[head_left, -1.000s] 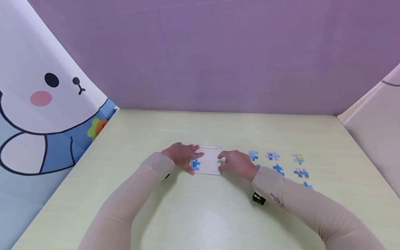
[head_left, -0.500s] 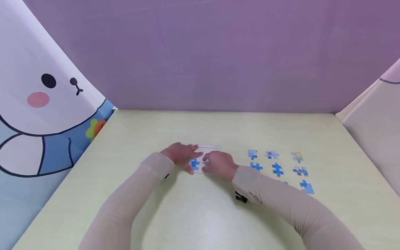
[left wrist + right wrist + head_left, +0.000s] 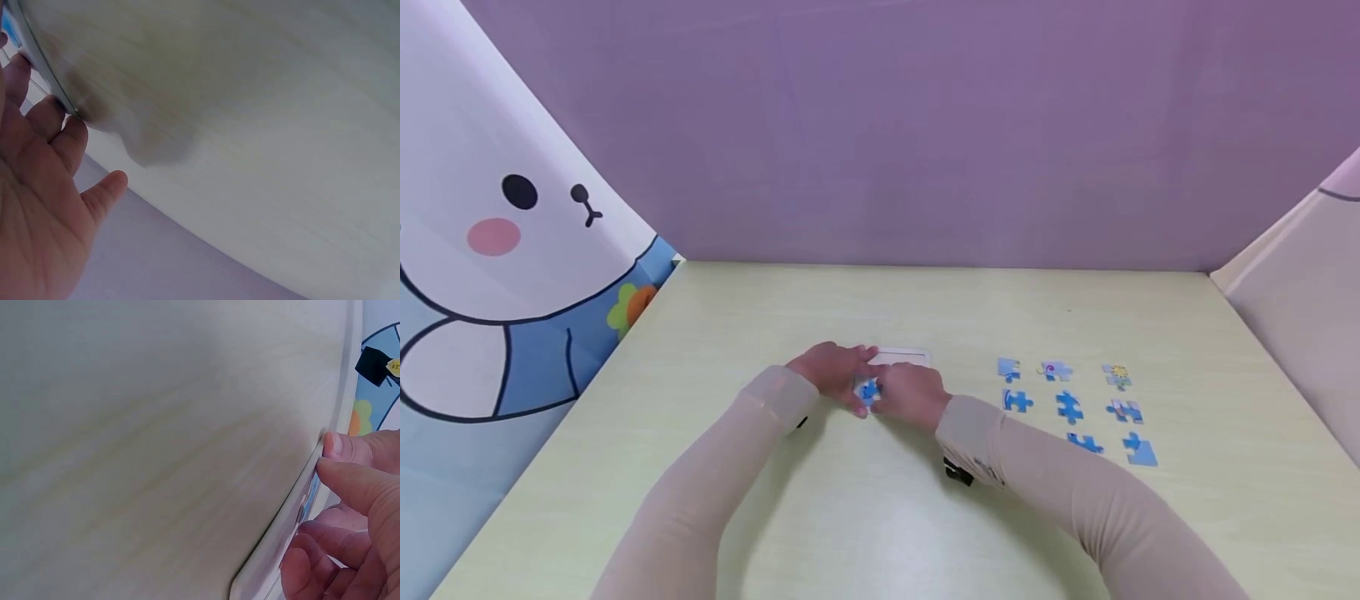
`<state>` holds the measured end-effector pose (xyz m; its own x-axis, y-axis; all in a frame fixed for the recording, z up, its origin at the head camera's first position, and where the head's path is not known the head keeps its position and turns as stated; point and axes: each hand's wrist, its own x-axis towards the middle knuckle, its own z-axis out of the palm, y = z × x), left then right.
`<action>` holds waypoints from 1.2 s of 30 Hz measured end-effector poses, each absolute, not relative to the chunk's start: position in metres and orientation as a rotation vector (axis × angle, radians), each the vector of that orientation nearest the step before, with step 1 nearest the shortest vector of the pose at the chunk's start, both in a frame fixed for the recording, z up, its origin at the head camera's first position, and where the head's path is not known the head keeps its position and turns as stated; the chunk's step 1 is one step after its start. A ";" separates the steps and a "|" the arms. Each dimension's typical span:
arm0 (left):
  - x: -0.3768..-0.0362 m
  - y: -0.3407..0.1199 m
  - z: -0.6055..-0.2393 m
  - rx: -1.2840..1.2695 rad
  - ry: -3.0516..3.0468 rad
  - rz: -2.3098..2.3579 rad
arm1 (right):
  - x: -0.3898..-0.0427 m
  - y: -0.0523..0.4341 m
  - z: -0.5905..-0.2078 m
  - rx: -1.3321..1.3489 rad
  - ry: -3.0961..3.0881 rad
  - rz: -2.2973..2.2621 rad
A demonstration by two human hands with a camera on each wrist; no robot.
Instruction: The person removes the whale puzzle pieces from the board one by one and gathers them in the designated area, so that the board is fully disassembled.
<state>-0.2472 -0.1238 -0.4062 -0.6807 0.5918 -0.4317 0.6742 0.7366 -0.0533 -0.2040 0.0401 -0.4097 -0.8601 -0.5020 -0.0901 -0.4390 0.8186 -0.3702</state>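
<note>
A white puzzle tray (image 3: 901, 357) lies flat on the table, with one blue jigsaw piece (image 3: 867, 390) in its near left part. My left hand (image 3: 831, 371) spreads over the tray's left side, thumb by the near edge and other fingers toward the far edge. In the left wrist view its fingertips (image 3: 74, 128) rest along the rim. My right hand (image 3: 913, 392) is over the tray, index finger and thumb at the right side of that piece. In the right wrist view its other fingers are loosely bent, and a sliver of the piece (image 3: 310, 497) shows. The right index fingertip's contact is partly hidden.
Several loose jigsaw pieces lie in rows to the right, among them a sun piece (image 3: 1117, 377), a blue piece (image 3: 1070, 407) and a corner piece (image 3: 1140, 450). A purple backdrop (image 3: 940, 142) rises behind the pale table (image 3: 820, 300); a printed cloth (image 3: 550, 275) hangs left.
My right hand has moved left from the tray's right edge to the blue piece. Loose pieces that its arm covered now show. My left hand has stayed in place.
</note>
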 end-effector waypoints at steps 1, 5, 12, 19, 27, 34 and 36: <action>-0.247 -0.124 -0.406 0.973 2.552 -0.293 | -0.204 0.040 -0.410 -0.731 2.815 -0.518; -0.247 -0.123 -0.406 0.968 2.549 -0.298 | -0.205 0.039 -0.411 -0.708 2.794 -0.538; -0.249 -0.123 -0.407 0.963 2.547 -0.301 | -0.207 0.039 -0.410 -0.690 2.769 -0.544; -0.250 -0.124 -0.406 0.942 2.534 -0.226 | -0.206 0.038 -0.409 -0.701 2.769 -0.551; -0.250 -0.123 -0.402 0.943 2.526 -0.215 | -0.206 0.038 -0.410 -0.687 2.800 -0.592; -0.249 -0.124 -0.401 0.940 2.516 -0.238 | -0.203 0.040 -0.411 -0.648 2.774 -0.738; -0.249 -0.124 -0.402 0.943 2.512 -0.240 | -0.203 0.041 -0.412 -0.633 2.761 -0.789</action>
